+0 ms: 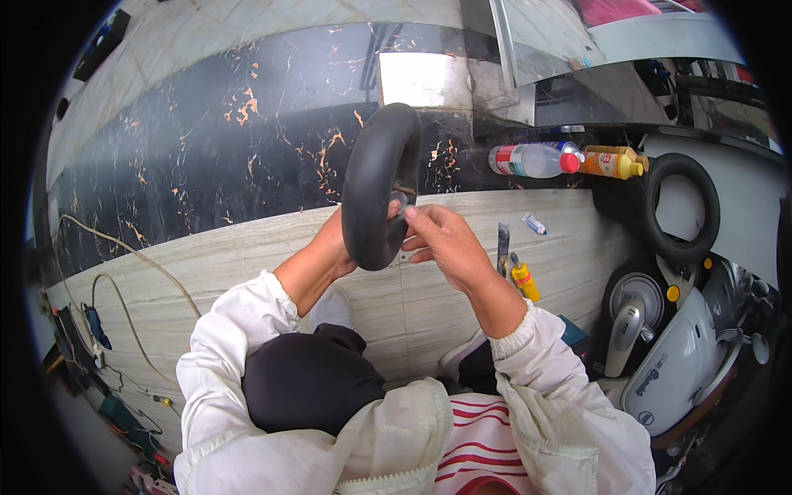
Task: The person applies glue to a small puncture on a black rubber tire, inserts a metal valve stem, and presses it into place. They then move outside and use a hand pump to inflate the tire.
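A black rubber inner tube [381, 181] is held upright in front of me, with a brass-coloured valve stem [403, 190] on its inner side. My left hand [337, 241] grips the tube from below and behind, its thumb showing through the ring's opening. Closed in a pinch, my right hand [450, 243] has its thumb and forefinger on a small translucent piece [399, 200] at the inner face of the tube. What exactly this piece is, I cannot make out.
To the right lie a clear bottle [532, 161] with a red cap and a yellow bottle [610, 162]. Another black ring [711, 210] leans beside a white scooter [672, 363]. A small glue tube [535, 223] and a yellow bottle-like item [525, 280] are on the floor. Cables [144, 260] run at left.
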`<control>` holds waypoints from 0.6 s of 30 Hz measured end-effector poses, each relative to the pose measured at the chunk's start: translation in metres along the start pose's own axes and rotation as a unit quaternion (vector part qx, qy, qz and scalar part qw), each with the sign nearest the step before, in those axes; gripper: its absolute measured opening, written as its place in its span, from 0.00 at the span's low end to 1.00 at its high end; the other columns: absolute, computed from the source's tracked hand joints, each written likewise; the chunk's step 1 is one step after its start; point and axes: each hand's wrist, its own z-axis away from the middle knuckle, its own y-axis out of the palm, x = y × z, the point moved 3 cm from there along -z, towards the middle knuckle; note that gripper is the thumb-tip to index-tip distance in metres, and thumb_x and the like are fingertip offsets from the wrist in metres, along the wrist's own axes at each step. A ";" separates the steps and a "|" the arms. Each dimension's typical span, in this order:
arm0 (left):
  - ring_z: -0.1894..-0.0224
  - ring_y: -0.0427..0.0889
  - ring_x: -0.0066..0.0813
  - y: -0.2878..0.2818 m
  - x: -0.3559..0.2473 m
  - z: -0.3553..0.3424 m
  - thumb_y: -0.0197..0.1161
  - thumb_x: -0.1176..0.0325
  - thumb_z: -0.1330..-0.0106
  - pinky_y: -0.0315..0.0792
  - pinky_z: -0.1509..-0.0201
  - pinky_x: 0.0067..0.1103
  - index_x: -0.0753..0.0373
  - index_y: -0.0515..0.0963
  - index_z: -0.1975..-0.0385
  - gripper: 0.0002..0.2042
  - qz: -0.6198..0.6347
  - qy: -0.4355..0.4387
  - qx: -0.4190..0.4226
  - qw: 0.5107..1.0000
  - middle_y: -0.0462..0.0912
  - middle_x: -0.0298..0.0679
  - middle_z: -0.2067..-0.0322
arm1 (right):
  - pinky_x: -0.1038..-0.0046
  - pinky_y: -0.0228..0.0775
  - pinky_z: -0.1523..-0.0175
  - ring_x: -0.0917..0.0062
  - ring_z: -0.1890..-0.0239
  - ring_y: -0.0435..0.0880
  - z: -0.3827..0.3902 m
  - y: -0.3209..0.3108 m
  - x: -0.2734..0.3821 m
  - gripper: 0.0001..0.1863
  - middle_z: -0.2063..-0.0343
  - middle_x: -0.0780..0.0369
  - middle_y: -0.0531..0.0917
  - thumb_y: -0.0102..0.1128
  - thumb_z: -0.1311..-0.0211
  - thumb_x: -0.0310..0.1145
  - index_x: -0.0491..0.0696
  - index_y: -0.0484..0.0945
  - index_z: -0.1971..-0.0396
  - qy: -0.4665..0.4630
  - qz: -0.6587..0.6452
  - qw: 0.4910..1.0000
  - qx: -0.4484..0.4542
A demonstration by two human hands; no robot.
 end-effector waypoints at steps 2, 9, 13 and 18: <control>0.68 0.78 0.15 -0.004 0.005 -0.002 0.57 0.63 0.32 0.71 0.68 0.14 0.61 0.75 0.62 0.09 0.010 -0.003 0.026 1.000 0.81 0.33 0.68 | 0.78 0.73 0.68 0.77 0.69 0.79 -0.001 0.009 0.003 0.27 0.66 0.57 0.79 0.61 0.38 0.50 0.36 0.74 0.60 0.010 -0.020 1.000 0.015; 0.62 0.81 0.25 0.001 -0.007 0.007 0.55 0.67 0.31 0.76 0.58 0.21 0.67 0.72 0.54 0.12 0.065 -0.049 0.087 0.993 0.79 0.40 0.62 | 0.81 0.68 0.75 0.85 0.78 0.74 0.002 0.011 0.003 0.15 0.77 0.64 0.77 0.65 0.40 0.37 0.40 0.75 0.67 -0.010 -0.021 0.999 0.037; 0.64 0.81 0.25 0.000 -0.007 0.012 0.54 0.71 0.33 0.77 0.59 0.21 0.68 0.73 0.56 0.09 0.042 -0.016 0.064 0.997 0.80 0.41 0.64 | 0.82 0.64 0.76 0.87 0.79 0.72 0.009 0.016 0.006 0.12 0.77 0.66 0.76 0.65 0.41 0.35 0.40 0.75 0.67 -0.025 -0.032 0.998 0.046; 0.67 0.81 0.24 0.009 -0.013 0.017 0.53 0.75 0.36 0.76 0.59 0.20 0.68 0.75 0.59 0.08 0.042 0.004 0.078 0.996 0.81 0.40 0.67 | 0.82 0.61 0.77 0.88 0.79 0.71 0.011 0.023 -0.001 0.14 0.77 0.67 0.76 0.65 0.41 0.35 0.40 0.75 0.65 -0.041 -0.057 0.997 0.042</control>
